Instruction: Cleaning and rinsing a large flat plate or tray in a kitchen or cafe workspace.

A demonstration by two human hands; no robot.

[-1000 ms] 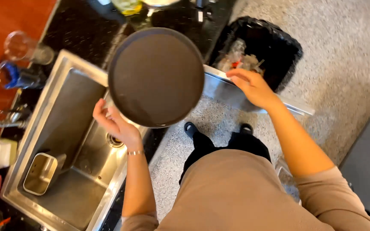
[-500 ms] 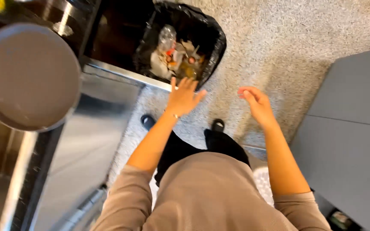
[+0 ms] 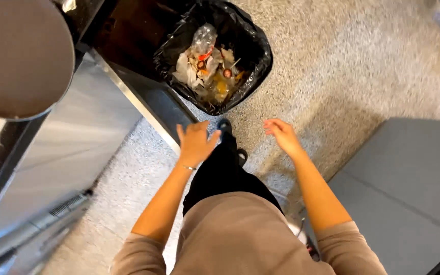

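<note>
At the far left a big round dark pan sits up on the counter, over the steel cabinet front, well apart from both hands. The left hand hangs empty, fingers loosely spread, palm down over the speckled floor. Straight ahead of it, just beyond the fingertips and a little to the right, stands the bin, lined with a black bag and part full of scraps and wrappers. The right hand is empty too, fingers loosely curled and apart, a bit farther from the bin. A grey panel lies at far right.
</note>
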